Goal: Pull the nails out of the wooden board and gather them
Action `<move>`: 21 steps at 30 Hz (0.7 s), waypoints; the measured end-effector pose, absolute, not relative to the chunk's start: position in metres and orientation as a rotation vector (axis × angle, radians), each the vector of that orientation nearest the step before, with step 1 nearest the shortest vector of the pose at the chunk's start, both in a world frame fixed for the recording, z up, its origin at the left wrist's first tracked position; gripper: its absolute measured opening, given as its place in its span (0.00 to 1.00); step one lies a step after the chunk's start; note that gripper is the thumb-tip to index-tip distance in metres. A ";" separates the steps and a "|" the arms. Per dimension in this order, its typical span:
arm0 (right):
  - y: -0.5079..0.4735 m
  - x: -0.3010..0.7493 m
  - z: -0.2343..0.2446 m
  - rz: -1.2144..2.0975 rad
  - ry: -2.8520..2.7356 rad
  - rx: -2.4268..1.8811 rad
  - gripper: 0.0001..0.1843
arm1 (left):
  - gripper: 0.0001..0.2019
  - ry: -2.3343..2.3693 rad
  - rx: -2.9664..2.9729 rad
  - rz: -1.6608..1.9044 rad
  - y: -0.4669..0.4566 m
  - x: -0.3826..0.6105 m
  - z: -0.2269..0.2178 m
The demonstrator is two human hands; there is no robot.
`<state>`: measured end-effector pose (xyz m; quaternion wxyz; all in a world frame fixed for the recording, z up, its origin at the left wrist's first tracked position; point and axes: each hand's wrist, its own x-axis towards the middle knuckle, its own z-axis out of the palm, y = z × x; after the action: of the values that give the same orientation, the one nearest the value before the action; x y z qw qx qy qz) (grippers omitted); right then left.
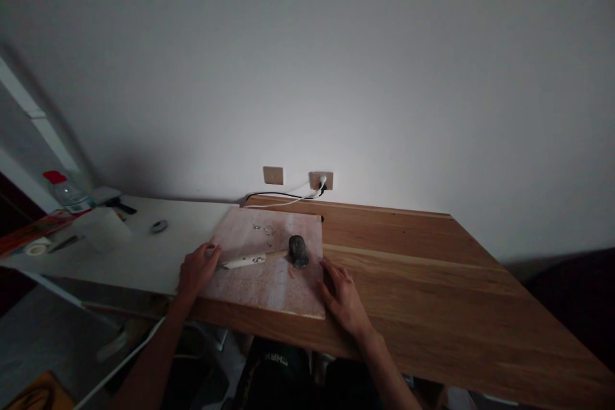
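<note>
A thin reddish-white board (273, 291) lies on the wooden table, its left part reaching over the white table. On it rests a mallet with a black head (298, 251) and a pale handle (247, 261) that points left. Several small metal pieces (262, 229) lie behind the handle. My left hand (196, 270) is at the board's left edge, close to the handle's end, fingers loosely bent and apart, not gripping the mallet. At the right edge, my right hand (343, 298) touches the board with its fingers spread.
The wooden table (423, 288) extends right. On the white table (144, 256) are a small grey roll (158, 226), a white tape roll (37, 246) and a red-capped bottle (67, 192). Cables (283, 198) run to a wall socket (321, 180) behind the board.
</note>
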<state>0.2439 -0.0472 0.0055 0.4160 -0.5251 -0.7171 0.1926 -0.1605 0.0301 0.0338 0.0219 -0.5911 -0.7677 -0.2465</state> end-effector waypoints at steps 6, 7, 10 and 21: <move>-0.050 0.260 0.004 0.364 -1.635 -1.491 0.27 | 0.18 -2.351 -1.989 -0.748 0.009 -0.127 0.040; -0.051 0.268 0.004 0.335 -1.636 -1.522 0.28 | 0.18 -2.304 -2.066 -0.763 0.005 -0.120 0.041; -0.057 0.296 0.004 0.254 -1.629 -1.648 0.29 | 0.19 -2.262 -2.142 -0.763 -0.005 -0.098 0.040; -0.118 0.420 -0.011 -0.102 -1.650 -1.799 0.18 | 0.17 -2.092 -2.496 -1.064 -0.029 0.005 0.013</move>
<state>0.4199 -0.1183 -0.0109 0.3421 -0.6919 -0.6346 -0.0392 0.0051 -0.0292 0.0131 -0.1419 -0.7211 -0.6045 -0.3075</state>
